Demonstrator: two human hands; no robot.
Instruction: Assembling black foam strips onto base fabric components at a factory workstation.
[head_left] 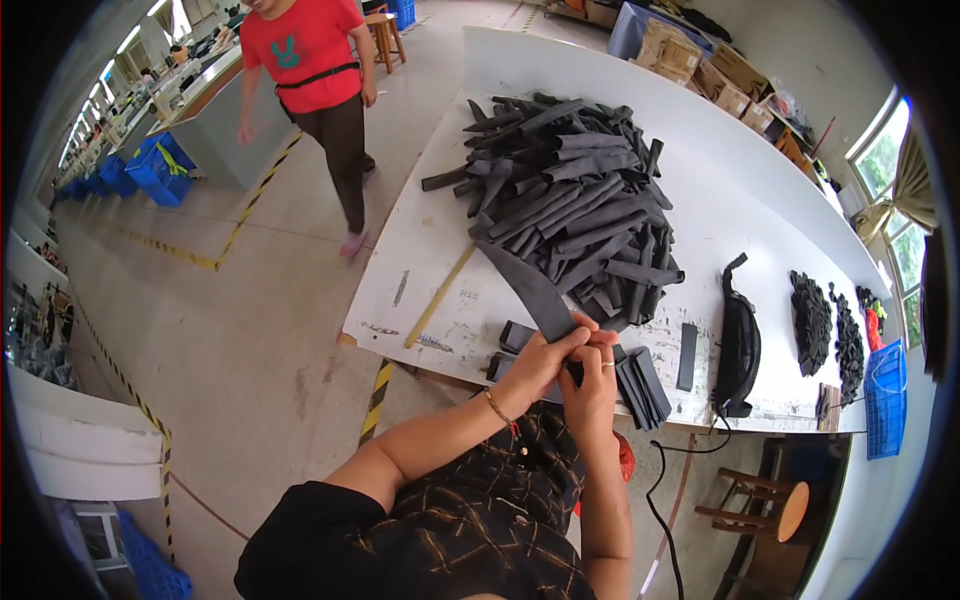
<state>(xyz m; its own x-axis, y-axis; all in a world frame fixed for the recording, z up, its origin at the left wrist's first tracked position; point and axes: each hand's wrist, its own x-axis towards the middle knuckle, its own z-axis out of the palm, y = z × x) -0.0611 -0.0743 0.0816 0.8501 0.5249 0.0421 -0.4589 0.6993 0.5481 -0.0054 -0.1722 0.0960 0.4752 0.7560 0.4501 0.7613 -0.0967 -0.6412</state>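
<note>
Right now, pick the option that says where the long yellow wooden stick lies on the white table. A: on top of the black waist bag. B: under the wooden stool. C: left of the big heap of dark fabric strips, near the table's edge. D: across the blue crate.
C: the long yellow wooden stick lies on the white table, left of the big heap of dark fabric strips.

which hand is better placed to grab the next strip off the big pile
Probably the left hand: it grips the dark fabric strip on the pile side, while the right hand pinches lower, nearer the body.
</note>
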